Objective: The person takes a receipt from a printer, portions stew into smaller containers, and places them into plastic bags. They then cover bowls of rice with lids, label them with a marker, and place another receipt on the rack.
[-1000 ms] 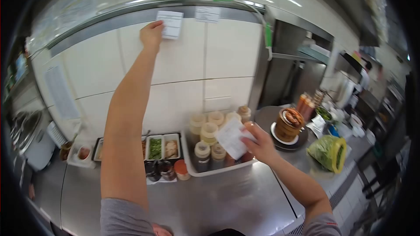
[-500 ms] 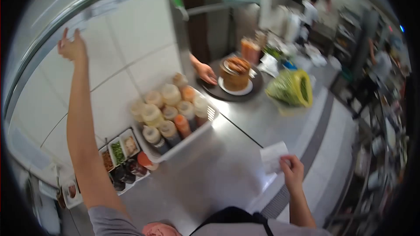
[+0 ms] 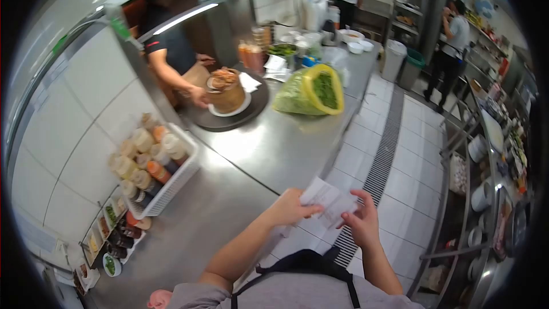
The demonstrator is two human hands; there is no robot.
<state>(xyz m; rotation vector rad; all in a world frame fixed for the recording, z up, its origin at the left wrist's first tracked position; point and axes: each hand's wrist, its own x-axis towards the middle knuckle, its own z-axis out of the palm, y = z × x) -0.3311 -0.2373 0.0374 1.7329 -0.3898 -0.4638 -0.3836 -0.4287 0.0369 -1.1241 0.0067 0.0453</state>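
In front of my body both hands hold a white paper slip [image 3: 325,199] with faint print on it. My left hand [image 3: 290,209] pinches its left side between thumb and fingers. At the slip's right edge, the fingers of my right hand [image 3: 361,223] are curled round the paper. The slip is tilted over the counter's front edge and the tiled floor. Beyond my hands, on the steel counter [image 3: 229,200], stands a white basket [image 3: 166,197] of squeeze bottles [image 3: 154,169].
Across the counter, a person's hand [image 3: 200,97] touches a round dark tray [image 3: 251,115] bearing a brown round container [image 3: 227,100] on a white plate. A yellow-rimmed bag of greens [image 3: 311,91] sits beside it. Shelving [image 3: 457,217] lines the right; two people stand farther back.
My left hand has come down from the wall at upper left and taken hold of the slip. My view has swung right, and the other person now shows more fully.
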